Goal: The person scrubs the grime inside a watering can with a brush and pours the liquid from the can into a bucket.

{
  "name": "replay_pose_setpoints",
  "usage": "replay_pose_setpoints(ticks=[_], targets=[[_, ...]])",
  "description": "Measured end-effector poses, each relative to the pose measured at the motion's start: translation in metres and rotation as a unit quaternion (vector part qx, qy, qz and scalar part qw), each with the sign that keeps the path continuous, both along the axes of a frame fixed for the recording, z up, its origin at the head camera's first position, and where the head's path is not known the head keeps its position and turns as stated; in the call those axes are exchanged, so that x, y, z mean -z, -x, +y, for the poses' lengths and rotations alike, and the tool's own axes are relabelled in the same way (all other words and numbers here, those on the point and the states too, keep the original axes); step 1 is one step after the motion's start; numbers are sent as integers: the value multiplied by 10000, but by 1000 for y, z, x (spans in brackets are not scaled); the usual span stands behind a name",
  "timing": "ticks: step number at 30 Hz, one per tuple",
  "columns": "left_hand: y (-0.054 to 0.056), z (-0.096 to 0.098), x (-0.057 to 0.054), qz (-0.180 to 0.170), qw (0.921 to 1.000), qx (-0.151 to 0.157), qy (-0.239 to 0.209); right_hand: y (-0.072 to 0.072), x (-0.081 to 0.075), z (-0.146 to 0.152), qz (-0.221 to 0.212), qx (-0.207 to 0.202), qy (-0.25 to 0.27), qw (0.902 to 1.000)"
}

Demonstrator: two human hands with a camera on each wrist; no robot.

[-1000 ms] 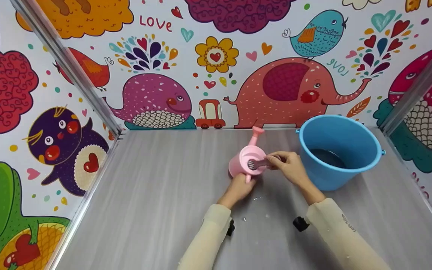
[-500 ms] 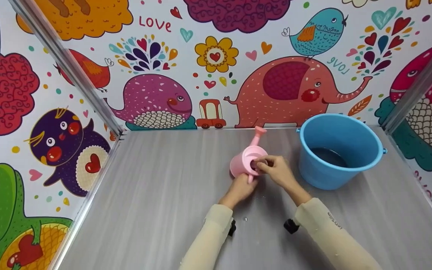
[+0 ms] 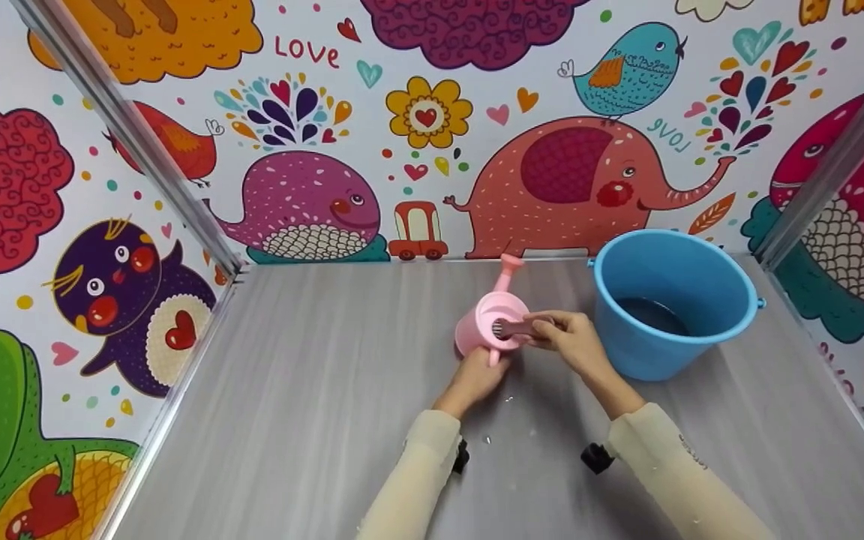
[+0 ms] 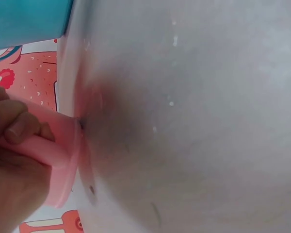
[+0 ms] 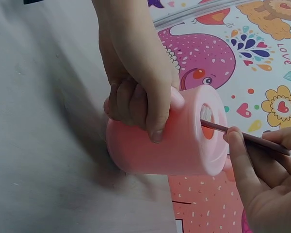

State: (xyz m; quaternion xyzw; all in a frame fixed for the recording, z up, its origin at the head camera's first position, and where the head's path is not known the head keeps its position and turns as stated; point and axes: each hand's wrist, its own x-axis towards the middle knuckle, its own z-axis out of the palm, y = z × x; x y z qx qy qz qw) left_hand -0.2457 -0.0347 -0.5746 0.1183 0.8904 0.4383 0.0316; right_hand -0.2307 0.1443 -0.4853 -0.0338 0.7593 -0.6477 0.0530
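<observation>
A pink toy watering can (image 3: 469, 335) stands on the table, its spout pointing to the back wall. My left hand (image 3: 475, 380) grips its handle; in the left wrist view the fingers (image 4: 22, 126) curl round that handle. My right hand (image 3: 573, 341) pinches the dark purple handle of a small brush (image 3: 526, 328) between thumb and fingers. In the right wrist view, the brush's pale bristles (image 5: 207, 113) sit within the round opening at the can's top. How far they touch the inner wall cannot be seen.
Right of the can stands a blue bucket (image 3: 657, 352), with some dark-looking liquid at its bottom. Water drops (image 3: 487, 439) lie on the grey table (image 3: 312, 420) near my forearms. A wall printed with cartoon animals (image 3: 417, 45) closes off the back and sides.
Half a second ago the right hand was lower and further left, with the brush deeper in the can. Now it has drawn back right, showing the bristles again. The left hand keeps its grip.
</observation>
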Motion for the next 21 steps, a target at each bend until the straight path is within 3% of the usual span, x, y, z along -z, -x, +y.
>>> replay_pose_setpoints(ticks=[6,11,17,21], targets=[[1,-1,-1,-151,9998,-136,37,-4,-2,2,142,26,-204,9997],[0,0,-1,131,9996,-41,232,-6,-9,-2,633,48,-861,9943],[-2,1,-3,194,9991,19,388,-9,-21,-9,1065,28,-2181,9701],[-3,3,-4,231,9989,29,400,-12,-28,-12,1293,-9,-2747,9528]])
